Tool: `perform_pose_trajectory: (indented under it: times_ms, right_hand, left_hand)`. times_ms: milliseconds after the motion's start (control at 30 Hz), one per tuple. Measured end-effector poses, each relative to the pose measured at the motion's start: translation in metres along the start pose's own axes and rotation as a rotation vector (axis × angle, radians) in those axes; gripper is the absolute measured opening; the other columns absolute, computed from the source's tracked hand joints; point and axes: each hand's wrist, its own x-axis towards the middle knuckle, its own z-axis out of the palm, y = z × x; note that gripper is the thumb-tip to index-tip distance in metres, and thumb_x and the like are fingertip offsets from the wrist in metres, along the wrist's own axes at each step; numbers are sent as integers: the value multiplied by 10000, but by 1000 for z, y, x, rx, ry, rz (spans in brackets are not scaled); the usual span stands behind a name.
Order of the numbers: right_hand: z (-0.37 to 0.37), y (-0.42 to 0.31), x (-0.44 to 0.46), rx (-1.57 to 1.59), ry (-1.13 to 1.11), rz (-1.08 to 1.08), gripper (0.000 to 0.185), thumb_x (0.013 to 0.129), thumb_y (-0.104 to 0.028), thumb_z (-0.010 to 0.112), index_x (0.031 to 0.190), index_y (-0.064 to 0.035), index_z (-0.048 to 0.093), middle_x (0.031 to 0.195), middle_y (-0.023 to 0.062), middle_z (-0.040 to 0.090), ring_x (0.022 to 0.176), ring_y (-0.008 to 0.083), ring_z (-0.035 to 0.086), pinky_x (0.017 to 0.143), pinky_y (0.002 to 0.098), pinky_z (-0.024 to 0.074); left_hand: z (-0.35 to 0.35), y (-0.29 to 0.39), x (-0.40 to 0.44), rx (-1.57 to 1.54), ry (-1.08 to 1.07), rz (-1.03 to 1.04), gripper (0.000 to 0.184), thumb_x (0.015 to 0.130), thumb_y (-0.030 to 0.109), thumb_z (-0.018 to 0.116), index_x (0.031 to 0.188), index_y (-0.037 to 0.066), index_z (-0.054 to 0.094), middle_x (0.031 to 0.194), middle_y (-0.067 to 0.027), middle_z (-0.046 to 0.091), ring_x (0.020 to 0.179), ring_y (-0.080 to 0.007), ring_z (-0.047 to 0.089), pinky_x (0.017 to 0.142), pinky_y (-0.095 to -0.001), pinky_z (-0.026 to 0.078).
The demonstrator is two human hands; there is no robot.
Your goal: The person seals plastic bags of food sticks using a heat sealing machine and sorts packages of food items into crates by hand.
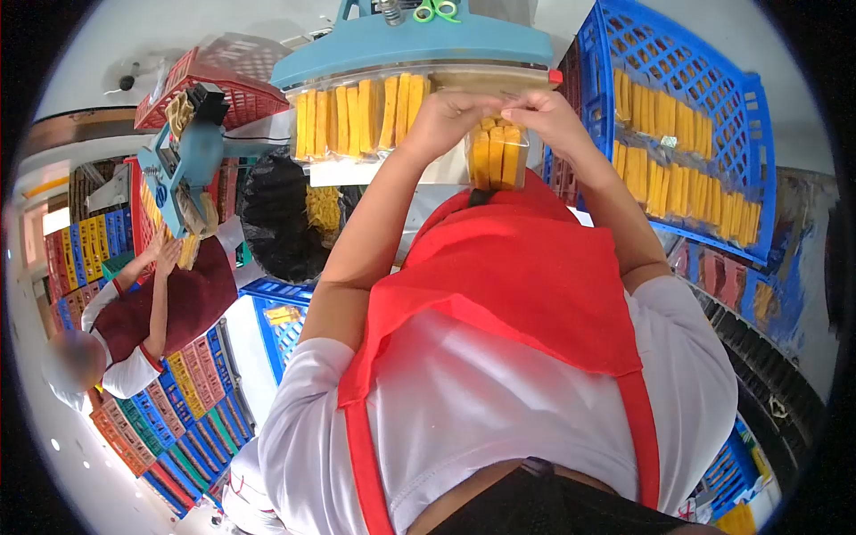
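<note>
A clear plastic bag of yellow sticks hangs upright in front of my red apron. At its top edge, my left hand pinches the film with thumb and fingers. My right hand grips the same edge from the other side, its fingertips close to the left ones. Just beyond both hands stands a light blue sealing machine. Along its front, several filled bags of yellow sticks lie side by side, to the left of the bag I hold.
To the right, a blue crate holds rows of filled bags. Green-handled scissors rest on the machine. At left stand a black-lined tub with yellow scraps and a red crate. Farther left, another person works at a second blue machine.
</note>
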Motion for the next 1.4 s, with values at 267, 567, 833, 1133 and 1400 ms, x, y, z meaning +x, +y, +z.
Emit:
perform_pose_trajectory:
  times_ms: [267,567,833,1133,1400]
  right_hand:
    - [1,-32,-11,-138,-104,-86,324,731,-108,597,1006,58,548,937,77,591,831,118,540,742,254,417]
    - [-34,-71,66,832,-145,-207,348,830,-200,474,1130,-22,467,1067,121,538,934,218,546,787,327,459]
    - [48,-92,77,1086,3,115,359,851,-241,434,1156,-51,435,1157,105,479,1028,243,497,876,414,421]
    - [81,-89,120,941,-188,-29,459,846,-349,400,1214,-75,388,1215,122,430,1109,291,420,897,478,362]
    - [110,-111,147,915,-332,-124,385,829,-229,462,1155,-28,420,1149,114,478,1026,240,492,859,383,421]
  left_hand:
    - [-6,8,0,62,-36,65,115,746,-17,552,821,25,629,857,-56,610,741,-109,552,670,-212,434]
    - [-38,62,4,-1334,-184,-41,659,828,562,262,1271,75,270,1197,-157,395,1071,-277,423,863,-402,389]
    - [-70,87,-26,-1344,-90,-49,778,763,667,215,1319,125,172,1268,-179,269,1130,-363,343,889,-395,369]
    - [-109,77,-49,-1423,-48,-16,764,771,657,231,1314,120,196,1290,-167,232,1149,-362,318,897,-401,359]
    - [-144,76,-67,-1466,-7,146,732,779,633,273,1290,110,247,1308,-182,204,1176,-390,262,915,-428,334]
